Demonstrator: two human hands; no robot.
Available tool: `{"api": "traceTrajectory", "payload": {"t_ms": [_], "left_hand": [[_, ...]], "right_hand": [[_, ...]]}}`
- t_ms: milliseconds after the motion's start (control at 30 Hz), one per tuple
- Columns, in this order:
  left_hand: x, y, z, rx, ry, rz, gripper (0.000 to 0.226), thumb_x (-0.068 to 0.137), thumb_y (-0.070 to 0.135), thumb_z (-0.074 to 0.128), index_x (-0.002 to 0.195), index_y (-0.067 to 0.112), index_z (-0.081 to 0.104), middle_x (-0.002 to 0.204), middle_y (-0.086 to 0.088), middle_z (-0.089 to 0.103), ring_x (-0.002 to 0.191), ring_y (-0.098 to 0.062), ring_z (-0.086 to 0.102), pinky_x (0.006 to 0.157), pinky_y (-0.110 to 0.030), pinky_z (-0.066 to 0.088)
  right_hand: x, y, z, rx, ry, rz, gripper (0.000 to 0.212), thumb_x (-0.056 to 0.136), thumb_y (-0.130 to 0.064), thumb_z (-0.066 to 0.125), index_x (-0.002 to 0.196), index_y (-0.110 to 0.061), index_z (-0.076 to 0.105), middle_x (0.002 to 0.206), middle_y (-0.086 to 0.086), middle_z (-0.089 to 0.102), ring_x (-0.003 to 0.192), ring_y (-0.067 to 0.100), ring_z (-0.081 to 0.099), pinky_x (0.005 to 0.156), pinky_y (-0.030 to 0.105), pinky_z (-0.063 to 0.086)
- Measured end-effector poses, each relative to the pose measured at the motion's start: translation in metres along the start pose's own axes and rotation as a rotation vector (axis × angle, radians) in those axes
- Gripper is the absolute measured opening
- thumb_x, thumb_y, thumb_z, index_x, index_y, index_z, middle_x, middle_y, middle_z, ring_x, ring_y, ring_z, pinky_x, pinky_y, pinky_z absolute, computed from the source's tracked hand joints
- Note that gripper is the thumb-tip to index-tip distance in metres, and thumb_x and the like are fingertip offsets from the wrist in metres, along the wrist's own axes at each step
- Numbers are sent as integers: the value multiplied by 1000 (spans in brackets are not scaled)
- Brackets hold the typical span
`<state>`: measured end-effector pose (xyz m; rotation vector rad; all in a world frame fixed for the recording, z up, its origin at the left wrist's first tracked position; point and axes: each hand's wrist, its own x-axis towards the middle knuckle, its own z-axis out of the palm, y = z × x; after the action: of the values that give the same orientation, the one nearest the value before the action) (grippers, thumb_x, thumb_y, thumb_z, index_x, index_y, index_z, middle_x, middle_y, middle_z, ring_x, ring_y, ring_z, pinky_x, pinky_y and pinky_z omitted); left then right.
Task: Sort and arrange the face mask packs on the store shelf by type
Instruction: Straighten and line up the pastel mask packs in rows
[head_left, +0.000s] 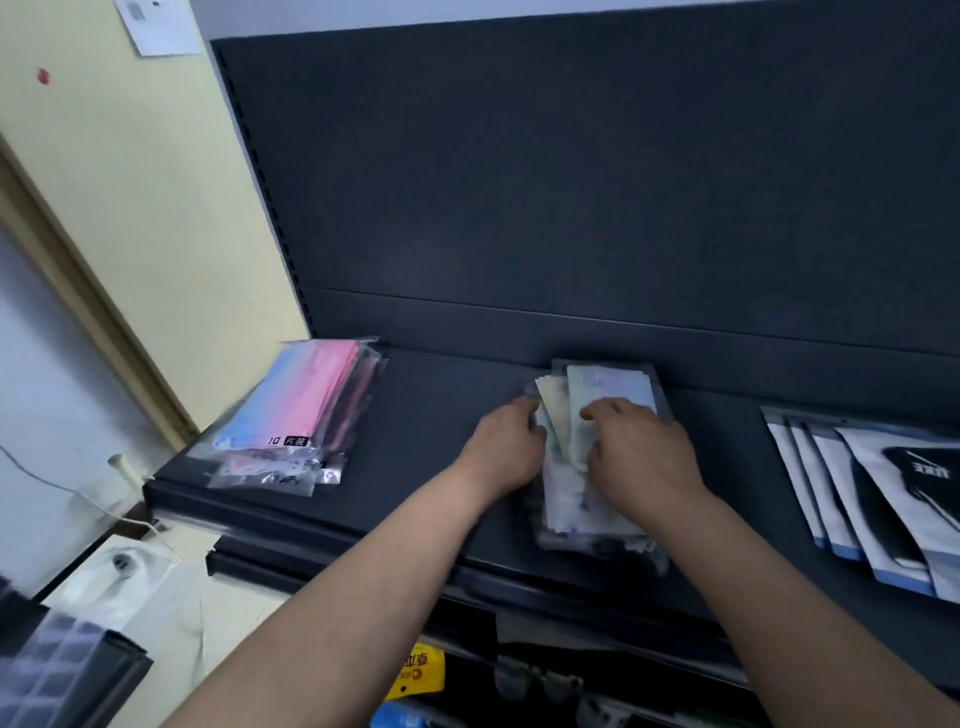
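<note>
BODY | forearms — both bare down to the frame edge; left hand (506, 441) bare; right hand (647, 457) bare

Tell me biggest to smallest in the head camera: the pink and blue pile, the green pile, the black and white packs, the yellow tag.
1. Pink and blue pile and black and white packs: look alike; the packs run off the picture.
2. Green pile, partly under the left hand and right hand.
3. Yellow tag, smallest.

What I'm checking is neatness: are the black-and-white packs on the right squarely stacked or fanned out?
Fanned out: the black-and-white packs lie overlapping on the shelf, each one's left edge showing.
</note>
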<state>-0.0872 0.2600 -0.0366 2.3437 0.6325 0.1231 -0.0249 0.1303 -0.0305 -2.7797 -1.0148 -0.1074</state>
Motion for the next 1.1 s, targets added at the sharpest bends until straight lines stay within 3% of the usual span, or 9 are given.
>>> {"api": "traceTrajectory", "payload": {"t_ms": [167,333,500,600,733,800,900,1000,1100], "left_hand": [[-11,-30,-59,57,310,-1,40,95,13,47,135,11,50,137,-11,56,129,-27,49,105,-30,36],[-19,-84,-132,205,570,-88,40,94,15,43,133,12,51,128,-14,61,121,-32,51,93,-38,43],[-10,-147,-184,293,366,-347,52,95,29,48,142,10,35,142,-16,47,127,-39,42,99,-40,39],[-2,-168,-195,5,241,-395,73,93,40,57,149,9,23,149,-13,40,125,-34,49,97,-36,41],[11,-187,-199,-334,34,-432,90,83,31,74,151,18,16,146,-13,41,90,-27,63,74,-38,56],[19,-191,-202,-373,-13,-421,102,73,29,82,150,25,17,144,-15,42,105,-35,61,90,-50,53],[28,-189,-198,-306,-91,-382,112,63,36,88,151,32,19,151,-10,35,124,-35,51,104,-49,44],[34,-172,-178,-234,-131,-296,104,70,38,84,152,28,20,154,-4,32,134,-27,42,108,-37,36],[41,-146,-149,-137,-151,-183,104,72,43,81,153,24,18,155,-2,31,137,-23,38,112,-35,33]], "right_hand": [[8,-45,7,35,43,-188,39,87,-14,46,124,-22,53,126,2,56,115,24,52,89,35,40],[29,-96,18,110,8,-294,36,89,-19,46,123,-22,54,129,1,55,115,24,53,92,33,44],[45,-156,30,225,-108,-308,43,98,-26,39,141,-24,36,142,0,45,127,22,44,102,39,38],[54,-178,39,290,-177,-266,48,100,-39,35,146,-28,27,147,1,40,131,22,41,106,41,36],[61,-188,50,277,-241,-214,62,95,-58,32,150,-38,12,157,1,23,142,21,25,112,43,27],[64,-188,53,322,-258,-207,64,93,-61,33,149,-43,7,159,2,17,145,20,19,115,44,24],[65,-186,57,260,-267,-203,56,96,-54,33,148,-42,15,158,2,20,146,19,18,115,46,20],[59,-172,58,55,-137,-163,41,97,-28,37,138,-30,41,151,0,34,147,18,11,116,54,7],[51,-140,50,-172,-56,-45,52,88,-14,43,139,-22,41,153,4,31,148,22,-2,112,61,-5]]}}
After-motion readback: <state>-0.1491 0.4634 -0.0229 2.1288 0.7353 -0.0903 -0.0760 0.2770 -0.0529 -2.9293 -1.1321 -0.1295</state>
